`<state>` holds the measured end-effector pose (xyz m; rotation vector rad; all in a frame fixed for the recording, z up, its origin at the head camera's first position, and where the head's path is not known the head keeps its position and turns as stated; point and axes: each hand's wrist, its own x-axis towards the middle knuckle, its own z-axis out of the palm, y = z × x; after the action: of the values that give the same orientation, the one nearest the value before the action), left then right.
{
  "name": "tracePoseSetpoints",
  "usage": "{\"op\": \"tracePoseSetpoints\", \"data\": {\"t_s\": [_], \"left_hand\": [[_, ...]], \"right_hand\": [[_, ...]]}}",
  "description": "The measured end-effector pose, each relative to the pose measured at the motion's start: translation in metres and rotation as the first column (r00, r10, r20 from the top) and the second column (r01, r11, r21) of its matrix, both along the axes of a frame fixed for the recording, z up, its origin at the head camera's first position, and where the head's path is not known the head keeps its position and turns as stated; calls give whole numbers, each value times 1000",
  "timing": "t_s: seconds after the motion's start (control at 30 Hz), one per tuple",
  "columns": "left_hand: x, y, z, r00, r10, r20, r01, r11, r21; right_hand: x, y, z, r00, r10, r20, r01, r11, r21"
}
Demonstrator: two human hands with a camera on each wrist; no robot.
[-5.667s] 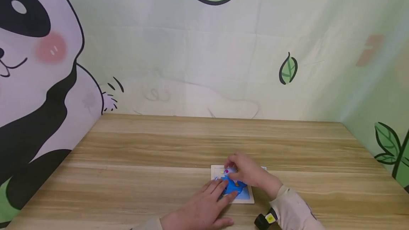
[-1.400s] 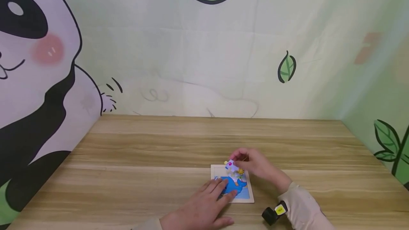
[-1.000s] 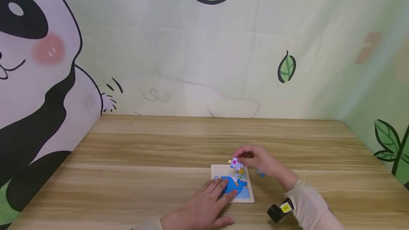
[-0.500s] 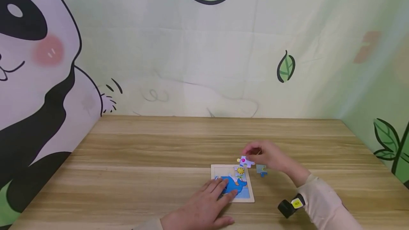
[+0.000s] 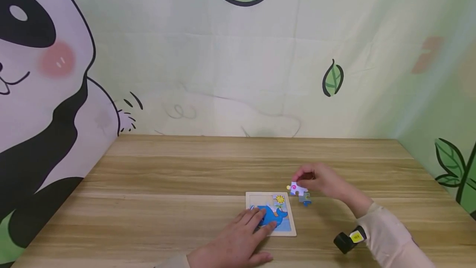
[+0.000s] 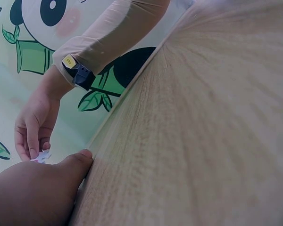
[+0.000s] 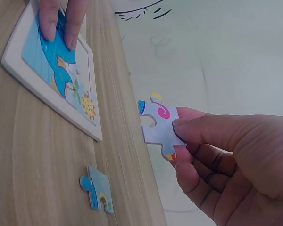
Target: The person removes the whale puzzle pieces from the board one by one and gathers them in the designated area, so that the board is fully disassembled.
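Note:
My left hand (image 5: 238, 237) lies with fingers spread on a jigsaw puzzle (image 5: 292, 222) in a pale frame, its fingertips over the blue whale picture. Between thumb and fingers my right hand (image 5: 327, 183) pinches a puzzle piece (image 7: 161, 125), lilac with a pink swirl and a yellow knob. It is off the board, to the right of the frame's far corner. A bare backing shows in the puzzle's upper left, beside the sun piece (image 7: 88, 106). In the left wrist view, the left thumb (image 6: 78, 165) is near the camera and hides the puzzle.
A loose puzzle piece (image 7: 100, 188), grey-blue with a blue knob, lies on the wooden table (image 5: 167, 210) right of the frame. In the head view the held piece partly overlaps it. A printed wall cloth (image 5: 178, 53) rises behind the table. A black wrist device (image 5: 346, 242) sits on the right sleeve.
The right hand, earlier over the puzzle, has lifted the swirl piece from it and carried it right, beyond the frame. The loose piece behind the hand has come into view. The left hand stays put.

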<state>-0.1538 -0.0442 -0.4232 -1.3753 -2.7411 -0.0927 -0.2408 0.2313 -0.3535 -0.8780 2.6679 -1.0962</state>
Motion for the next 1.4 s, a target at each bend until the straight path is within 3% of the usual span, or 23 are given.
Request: {"op": "tracePoseSetpoints", "data": {"t_s": [0.3, 0.63, 1.2, 1.4], "left_hand": [[0, 0, -3, 999, -6, -32, 6, 1000, 3], [0, 1, -4, 997, -4, -76, 4, 1000, -6], [0, 0, -3, 999, -7, -46, 8, 1000, 15], [1, 0, -2, 999, -6, -36, 7, 1000, 14]], "right_hand": [[1, 13, 2, 999, -4, -34, 4, 1000, 19], [1, 24, 0, 1000, -22, -3, 22, 999, 42], [1, 41, -5, 999, -23, 47, 18, 996, 86], [2, 46, -10, 998, -55, 44, 49, 991, 127]]}}
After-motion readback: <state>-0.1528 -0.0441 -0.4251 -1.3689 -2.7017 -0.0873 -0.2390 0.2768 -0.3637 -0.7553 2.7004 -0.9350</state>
